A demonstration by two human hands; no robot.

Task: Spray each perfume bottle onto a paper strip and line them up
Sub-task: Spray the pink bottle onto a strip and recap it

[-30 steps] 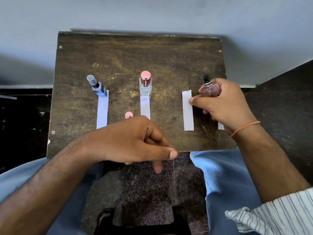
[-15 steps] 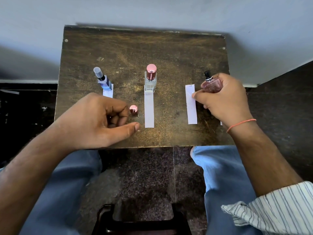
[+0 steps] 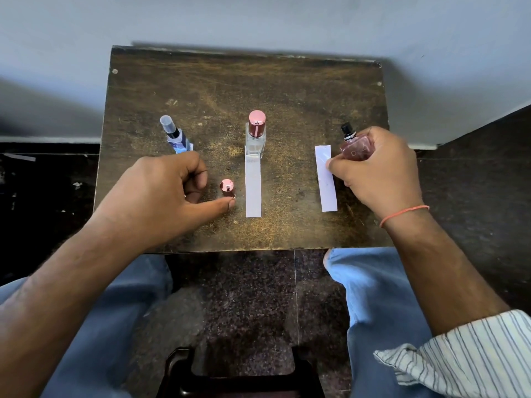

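Note:
Three perfume bottles are on a small brown table (image 3: 287,90). A blue bottle (image 3: 175,137) with a clear cap stands at the left, its paper strip mostly hidden under my left hand (image 3: 161,193). A clear bottle (image 3: 255,133) with a pink cap stands in the middle at the head of a white strip (image 3: 253,191). My right hand (image 3: 379,173) grips an uncapped pink bottle (image 3: 356,147) with a black nozzle, beside a second white strip (image 3: 326,179). A loose pink cap (image 3: 227,187) stands on the table; my left thumb touches its base and the curled fingers sit just left of it.
The table stands against a pale wall (image 3: 258,18). My knees in blue jeans (image 3: 370,282) are at the table's near edge. A dark stool (image 3: 241,377) sits on the speckled floor below.
My left hand moved from the table's near edge forward and left, over the left strip, until the thumb reached the loose pink cap. The right hand kept hold of the pink bottle.

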